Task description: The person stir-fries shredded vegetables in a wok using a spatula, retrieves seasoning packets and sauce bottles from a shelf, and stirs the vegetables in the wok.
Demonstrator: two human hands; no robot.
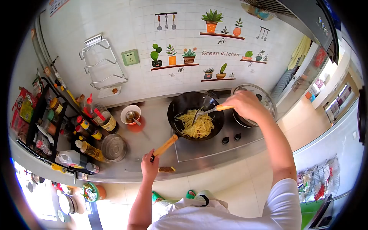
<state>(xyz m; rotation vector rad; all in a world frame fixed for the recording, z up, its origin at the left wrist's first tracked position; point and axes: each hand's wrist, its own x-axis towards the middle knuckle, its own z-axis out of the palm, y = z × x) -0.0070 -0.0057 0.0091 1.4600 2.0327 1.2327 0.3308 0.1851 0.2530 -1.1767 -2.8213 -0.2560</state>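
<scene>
The left hand (150, 165) is closed round the handle (166, 145) of the wok (177, 105); the right hand (251, 104) is curled round the spatula (219, 108). Stirring the strips (201, 126) in the wok looks in hand; the next move likely calls for a steady wok and a turning scoop. Strips obscure the spatula's tip; the right hand partly covers the lid (269, 100) right of the wok.

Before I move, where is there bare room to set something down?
Bare steel counter shows between the bowl holding a spoon and the wok. A narrower strip lies on the cooktop, in front of the wok and left of the knobs. It's crowded at left, packed with bottles, and at right around the pot.
</scene>
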